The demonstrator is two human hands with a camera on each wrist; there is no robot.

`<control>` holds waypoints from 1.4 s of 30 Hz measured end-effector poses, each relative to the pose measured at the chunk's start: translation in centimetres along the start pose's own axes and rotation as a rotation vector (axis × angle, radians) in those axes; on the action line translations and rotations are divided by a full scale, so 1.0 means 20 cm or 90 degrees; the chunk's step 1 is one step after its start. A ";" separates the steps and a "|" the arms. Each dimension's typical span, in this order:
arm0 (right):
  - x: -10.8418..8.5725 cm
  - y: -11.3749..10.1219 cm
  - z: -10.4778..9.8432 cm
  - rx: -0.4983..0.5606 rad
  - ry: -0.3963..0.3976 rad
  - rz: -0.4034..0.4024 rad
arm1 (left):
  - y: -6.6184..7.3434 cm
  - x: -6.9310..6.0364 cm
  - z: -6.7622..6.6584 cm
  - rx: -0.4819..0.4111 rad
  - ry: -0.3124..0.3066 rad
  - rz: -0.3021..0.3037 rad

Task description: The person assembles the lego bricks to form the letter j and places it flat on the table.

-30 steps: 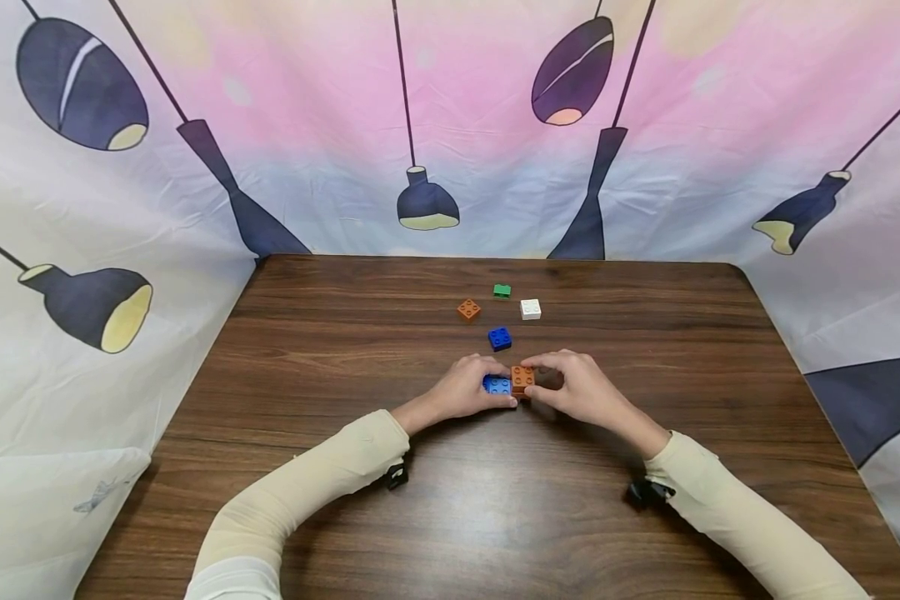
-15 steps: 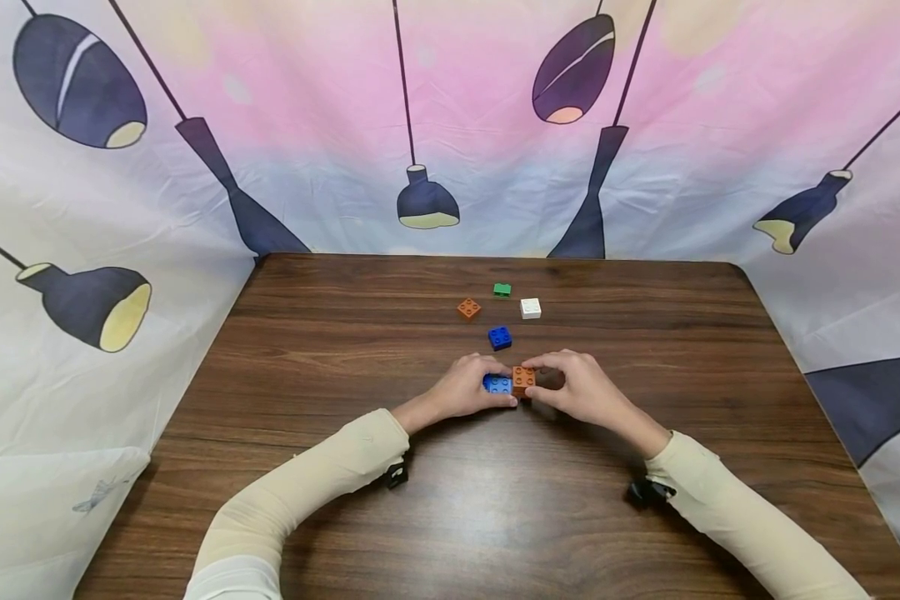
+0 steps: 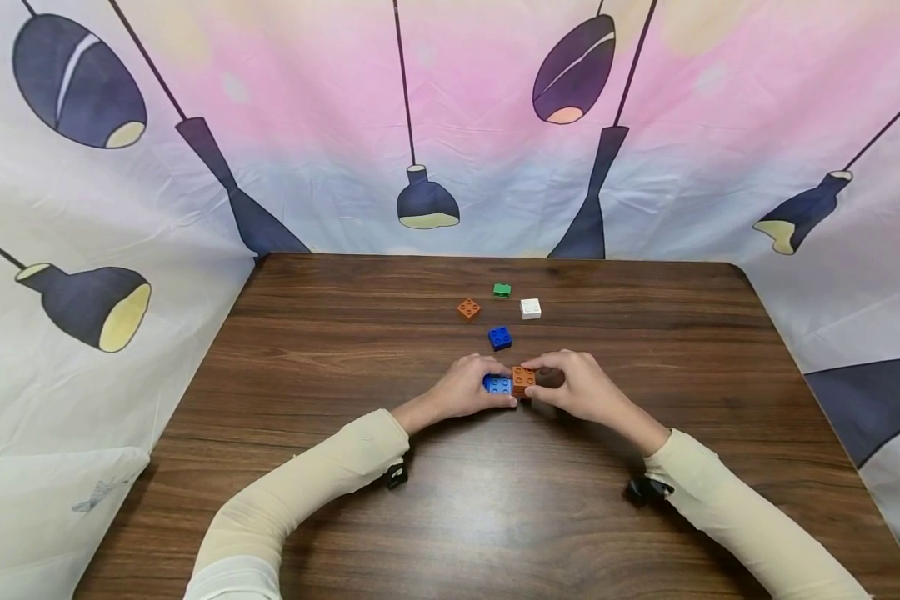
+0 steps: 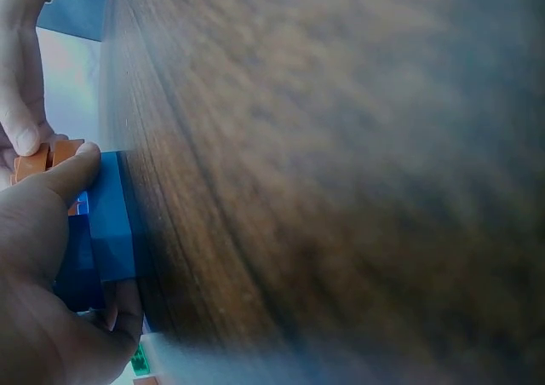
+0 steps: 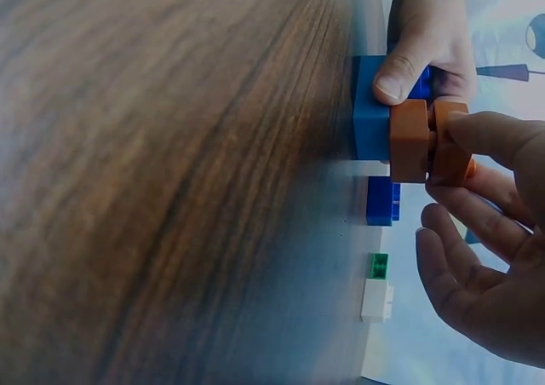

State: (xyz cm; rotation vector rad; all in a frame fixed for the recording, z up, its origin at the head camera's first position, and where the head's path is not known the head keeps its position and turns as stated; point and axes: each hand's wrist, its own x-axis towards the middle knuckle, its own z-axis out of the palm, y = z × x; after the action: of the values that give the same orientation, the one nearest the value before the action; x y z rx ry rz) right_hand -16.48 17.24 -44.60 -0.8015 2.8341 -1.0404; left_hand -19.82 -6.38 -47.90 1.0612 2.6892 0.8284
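My left hand [image 3: 468, 387] grips a light blue brick [image 3: 500, 385] on the table, its thumb along the near side. In the left wrist view a dark blue brick [image 4: 75, 266] sits on this light blue brick [image 4: 112, 223], under the palm. One orange brick [image 5: 409, 142] stands on the right end of the light blue brick [image 5: 370, 121]. Above it, my right hand [image 3: 581, 387] pinches a second orange brick [image 3: 523, 377] between thumb and fingers. A narrow gap shows between the two orange bricks in the right wrist view.
Beyond the hands on the wooden table [image 3: 345, 333] lie a dark blue brick [image 3: 499, 337], a flat orange brick [image 3: 468, 309], a white brick [image 3: 530, 309] and a small green brick [image 3: 502, 290]. A printed cloth [image 3: 480, 125] hangs behind the table.
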 end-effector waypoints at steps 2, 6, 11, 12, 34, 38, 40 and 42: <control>0.00 0.00 0.00 -0.008 0.003 -0.002 | 0.00 0.00 0.00 -0.001 0.000 0.000; 0.00 -0.01 0.01 -0.027 0.013 -0.007 | 0.00 0.00 0.00 -0.003 0.002 0.003; 0.00 -0.01 0.01 -0.034 0.022 -0.010 | 0.00 0.00 0.00 -0.001 0.001 0.007; 0.00 -0.01 0.01 -0.035 0.022 -0.010 | 0.00 0.00 0.00 -0.002 0.000 0.007; 0.02 -0.01 0.00 -0.080 0.000 -0.025 | 0.01 0.01 0.00 -0.009 -0.008 -0.006; 0.02 -0.01 0.00 -0.082 0.005 -0.028 | 0.01 0.01 0.00 -0.013 -0.005 -0.002; 0.02 -0.01 0.00 -0.081 0.005 -0.029 | 0.01 0.01 0.00 -0.014 -0.004 -0.001; 0.02 -0.01 0.00 -0.082 0.005 -0.032 | 0.00 0.01 0.00 -0.013 -0.003 -0.001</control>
State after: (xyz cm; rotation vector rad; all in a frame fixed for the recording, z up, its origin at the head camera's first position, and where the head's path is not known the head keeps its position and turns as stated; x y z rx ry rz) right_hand -16.78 16.81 -44.42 -0.8833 2.9271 -0.8755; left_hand -19.85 -6.22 -47.86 1.0547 2.6716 0.8492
